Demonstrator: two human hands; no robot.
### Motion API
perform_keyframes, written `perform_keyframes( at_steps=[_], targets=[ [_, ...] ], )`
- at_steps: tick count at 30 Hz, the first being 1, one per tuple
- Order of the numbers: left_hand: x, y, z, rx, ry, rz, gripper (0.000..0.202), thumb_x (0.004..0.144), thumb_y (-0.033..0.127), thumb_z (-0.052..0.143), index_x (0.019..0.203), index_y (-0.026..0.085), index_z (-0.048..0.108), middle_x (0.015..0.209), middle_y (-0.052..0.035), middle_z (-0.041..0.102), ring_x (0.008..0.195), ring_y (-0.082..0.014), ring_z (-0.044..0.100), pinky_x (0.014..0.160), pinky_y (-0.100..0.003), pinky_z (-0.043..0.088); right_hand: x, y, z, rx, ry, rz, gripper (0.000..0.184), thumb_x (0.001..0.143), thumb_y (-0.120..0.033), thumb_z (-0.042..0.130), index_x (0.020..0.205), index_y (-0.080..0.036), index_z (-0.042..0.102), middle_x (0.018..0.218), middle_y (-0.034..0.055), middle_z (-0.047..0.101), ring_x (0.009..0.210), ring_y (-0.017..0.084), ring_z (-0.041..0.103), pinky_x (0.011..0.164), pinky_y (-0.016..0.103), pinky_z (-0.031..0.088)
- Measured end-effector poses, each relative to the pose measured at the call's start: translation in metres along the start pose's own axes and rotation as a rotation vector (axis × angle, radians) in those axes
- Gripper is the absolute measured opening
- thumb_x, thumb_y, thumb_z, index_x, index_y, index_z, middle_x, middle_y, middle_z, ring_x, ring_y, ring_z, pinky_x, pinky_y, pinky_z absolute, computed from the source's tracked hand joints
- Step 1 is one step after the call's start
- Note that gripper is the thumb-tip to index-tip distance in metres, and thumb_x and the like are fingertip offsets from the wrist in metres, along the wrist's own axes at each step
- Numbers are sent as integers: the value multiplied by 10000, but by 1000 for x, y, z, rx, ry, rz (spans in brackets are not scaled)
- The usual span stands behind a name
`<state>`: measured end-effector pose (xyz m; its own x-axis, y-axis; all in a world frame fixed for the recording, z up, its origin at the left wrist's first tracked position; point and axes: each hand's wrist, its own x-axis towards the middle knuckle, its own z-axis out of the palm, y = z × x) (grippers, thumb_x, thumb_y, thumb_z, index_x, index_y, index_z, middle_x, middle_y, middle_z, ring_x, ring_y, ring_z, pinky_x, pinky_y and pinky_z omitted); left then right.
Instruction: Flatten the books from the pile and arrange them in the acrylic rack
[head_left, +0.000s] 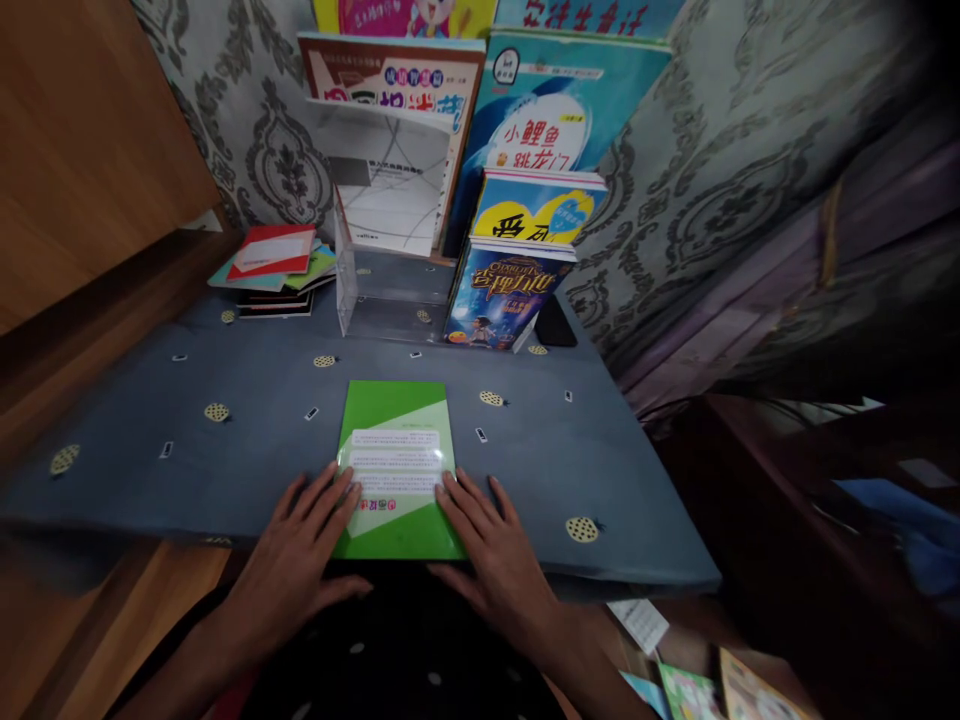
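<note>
A green book (397,535) lies flat near the front edge of the table, its printed text upside down to me. My left hand (304,540) rests at the book's left side, fingers stretched out and the fingertips over its edge. On the opposite side my right hand (491,545) lies the same way, fingertips on the cover's right margin. Both thumbs point inward below the book's near edge. Neither hand is closed around anything.
Behind the book stands a clear acrylic rack (390,318) with several upright books, including a blue one (510,300) in front. A stack of thin books (274,255) sits at the back left. A dark flat object (556,325) is beside the rack. More books (690,690) lie below, right.
</note>
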<state>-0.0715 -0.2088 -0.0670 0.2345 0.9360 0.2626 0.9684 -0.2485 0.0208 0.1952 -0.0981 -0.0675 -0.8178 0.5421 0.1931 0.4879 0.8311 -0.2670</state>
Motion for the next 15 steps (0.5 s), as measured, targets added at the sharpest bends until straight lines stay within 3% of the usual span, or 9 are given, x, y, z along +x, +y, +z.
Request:
perform_keyframes(
  at_steps=[3,5,7,10,13,15],
  targets=[
    [-12,-3,0,-8,8,65,673,942,473,505,1523,198,306,1496,-124,461,1384,-304,410,1110,-487,349,-16,-1,3,14,3,-21,727,820,-105,561,1503,-240,351,1503,90,457,1417,291,369,1144,598,289],
    [-16,-5,-5,-13,30,139,636,960,328,486,1542,218,255,1480,-89,486,1369,-271,442,1097,-451,387,-23,0,3,37,26,-40,709,791,-71,553,1455,-289,436,1471,59,502,1411,293,381,1129,608,316],
    [-16,-7,-15,-45,31,201,640,967,306,481,1549,252,221,1448,-58,525,1341,-242,483,1089,-428,415,-25,1,-3,117,65,-91,635,809,-95,566,1395,-332,509,1407,32,572,1391,280,416,1116,602,348],
    [-10,-10,-41,-202,73,215,647,967,391,506,1540,343,210,1376,-28,598,1272,-224,556,1071,-435,453,-17,0,-27,406,149,-139,424,887,-206,591,1280,-366,611,1234,8,699,1257,233,573,1093,528,411],
    [5,-13,-67,-464,131,127,518,936,459,546,1439,436,425,1274,-14,670,1175,-252,625,988,-446,522,7,-8,-61,749,209,-51,204,889,-432,638,1051,-354,735,1005,-2,774,991,219,709,1049,475,455],
    [23,-13,-78,-665,220,7,354,926,521,525,1237,406,649,1141,-31,726,1055,-275,673,895,-436,561,31,-14,-79,883,258,47,304,849,-566,629,892,-301,772,870,13,777,851,231,719,1009,475,472]
  ],
)
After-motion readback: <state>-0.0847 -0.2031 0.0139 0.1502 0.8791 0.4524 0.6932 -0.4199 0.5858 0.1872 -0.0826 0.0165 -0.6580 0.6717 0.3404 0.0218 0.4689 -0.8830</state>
